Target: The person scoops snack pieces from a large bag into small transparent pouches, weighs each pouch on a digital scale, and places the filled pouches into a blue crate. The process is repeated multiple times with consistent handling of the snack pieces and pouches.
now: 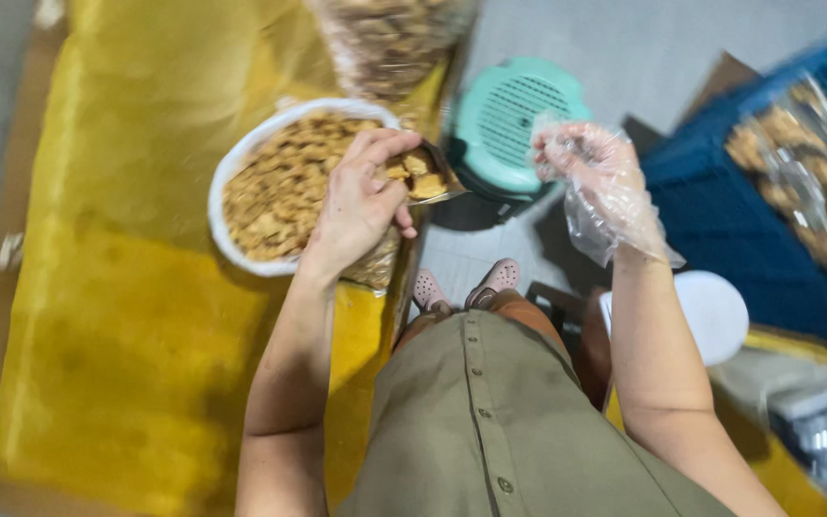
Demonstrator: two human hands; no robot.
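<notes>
Left hand [361, 206] pinched a small clear pack [418, 172] of crackers over the white bowl [232, 172].
Pack sat at the bowl's right rim, near the yellow surface's [145, 316] right edge; grip closed on its near edge. Judged light, thin slippery film, brittle crackers, so best held by the rim, not squeezed. Gloved right hand [591, 168] hung loosely curled, empty, above the teal stool [514, 120].

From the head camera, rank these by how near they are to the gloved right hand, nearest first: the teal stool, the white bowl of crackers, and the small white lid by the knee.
Measured from the right hand:
1. Teal stool, just to its left, almost touching it in the picture.
2. Small white lid, below and to the right, on the floor.
3. White bowl of crackers, far to the left on the yellow sheet, under the left hand.
</notes>
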